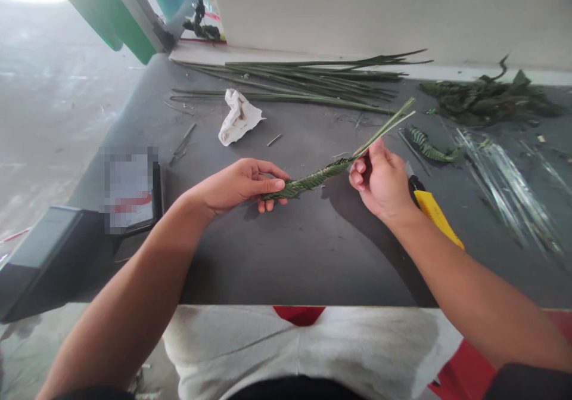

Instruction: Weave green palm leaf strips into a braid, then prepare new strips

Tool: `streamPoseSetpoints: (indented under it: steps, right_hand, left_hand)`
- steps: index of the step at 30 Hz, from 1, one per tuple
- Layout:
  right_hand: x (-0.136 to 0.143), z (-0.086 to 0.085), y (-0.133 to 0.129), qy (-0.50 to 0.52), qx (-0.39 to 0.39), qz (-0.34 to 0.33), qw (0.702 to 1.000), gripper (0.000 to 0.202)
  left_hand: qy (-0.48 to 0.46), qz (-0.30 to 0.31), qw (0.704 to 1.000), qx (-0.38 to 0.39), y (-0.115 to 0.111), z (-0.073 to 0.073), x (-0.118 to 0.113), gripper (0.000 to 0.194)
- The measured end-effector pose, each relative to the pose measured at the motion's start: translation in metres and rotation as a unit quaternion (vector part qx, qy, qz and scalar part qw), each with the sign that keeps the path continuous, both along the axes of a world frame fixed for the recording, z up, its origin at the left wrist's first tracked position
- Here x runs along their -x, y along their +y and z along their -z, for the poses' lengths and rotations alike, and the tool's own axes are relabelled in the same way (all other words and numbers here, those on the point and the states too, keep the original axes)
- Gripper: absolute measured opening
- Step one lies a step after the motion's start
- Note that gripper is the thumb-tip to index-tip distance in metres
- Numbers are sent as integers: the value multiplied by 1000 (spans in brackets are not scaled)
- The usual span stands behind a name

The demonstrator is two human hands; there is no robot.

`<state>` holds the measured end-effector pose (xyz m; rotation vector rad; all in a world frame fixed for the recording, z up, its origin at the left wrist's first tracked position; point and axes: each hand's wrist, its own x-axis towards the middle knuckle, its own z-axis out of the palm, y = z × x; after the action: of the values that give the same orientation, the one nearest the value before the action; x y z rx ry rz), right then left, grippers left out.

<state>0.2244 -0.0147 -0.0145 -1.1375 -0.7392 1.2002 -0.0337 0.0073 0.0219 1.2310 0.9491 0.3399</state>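
A braided green leaf piece (313,179) is held slanting above the grey table, its loose pale-green stems pointing up to the right. Its lower left end lies between the thumb and fingers of my left hand (250,184). My right hand (379,176) is closed at the other end, pinching the piece where the braid meets the stems. Just right of my right hand lies a yellow-handled cutter (435,215), partly hidden by the wrist. Another curled braided leaf (431,146) rests beyond that hand.
Long green strips (313,81) lie along the back of the table (286,263). A crumpled white tissue (239,118) sits in front of them. Dark leaves (491,99) and clear thin strips (509,185) are at the right. A blurred phone-like object (131,191) stands at the left.
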Motion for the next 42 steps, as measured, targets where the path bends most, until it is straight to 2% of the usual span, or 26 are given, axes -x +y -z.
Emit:
streamPoseSetpoints:
  steps: [6,11,18,22,26,30,38,40,42]
  right_hand:
    - [4,3,-3,-18,-1,-28,999,50]
    - [3,2,-2,7,5,-53,999,51]
    - [8,2,-2,19,-12,-86,996,70]
    - [8,6,-6,-52,-38,-111,992,52]
    - [8,8,-9,-88,-56,-108,989,40]
    - [10,5,-8,-70,-24,-80,994,39]
    - [10,0,-8,-29,1,-79,996,36]
    - [9,2,-7,-24,1,-86,996,34]
    - [9,4,-8,-26,-6,-92,995,33]
  left_hand:
    - [39,1,998,-40,1,-1,1,33]
    - [38,-47,992,-111,1,2,0,34]
    - [13,-74,986,-148,0,5,-3,31]
    - [37,-53,986,-151,0,7,-2,34]
    - [58,-19,985,-161,0,7,-1,37]
    - [72,-15,984,-164,-1,4,-1,37]
    - [92,-6,983,-160,2,-1,5,36]
    - [116,-2,977,-177,2,-1,6,36]
    - [164,-22,957,-238,2,-1,7,36]
